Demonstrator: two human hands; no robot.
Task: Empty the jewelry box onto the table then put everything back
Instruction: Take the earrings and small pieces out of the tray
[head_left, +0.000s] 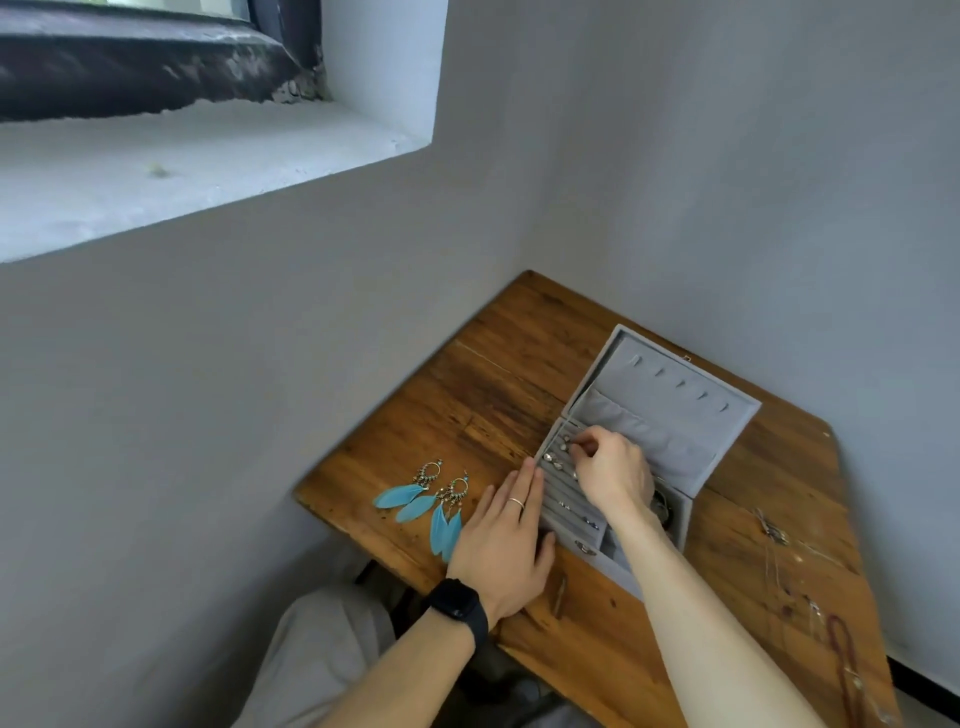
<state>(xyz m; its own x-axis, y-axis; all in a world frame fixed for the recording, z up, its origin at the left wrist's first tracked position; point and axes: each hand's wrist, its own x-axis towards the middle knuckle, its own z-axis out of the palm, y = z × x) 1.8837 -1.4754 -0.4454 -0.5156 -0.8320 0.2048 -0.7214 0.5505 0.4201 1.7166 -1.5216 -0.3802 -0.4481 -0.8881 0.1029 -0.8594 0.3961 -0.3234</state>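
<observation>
A grey velvet jewelry box (675, 512) stands open on the wooden table (498, 384), its lid (670, 400) tilted back. Several small silver earrings (551, 458) sit in the ring rolls at the box's far left. My right hand (610, 467) reaches into those rolls, fingertips pinching a small silver piece. My left hand (506, 540) lies flat with straight fingers against the box's left side. Two blue feather earrings (426, 506) lie on the table left of the box. Thin chains and a dark bead necklace (839, 644) lie to the right.
The table sits in a corner between two grey walls, with a window ledge (197, 171) high on the left. A small metal clip (560, 597) lies near the front edge. Bare wood shows behind the box on the left. My knee in light trousers (322, 649) is below the table.
</observation>
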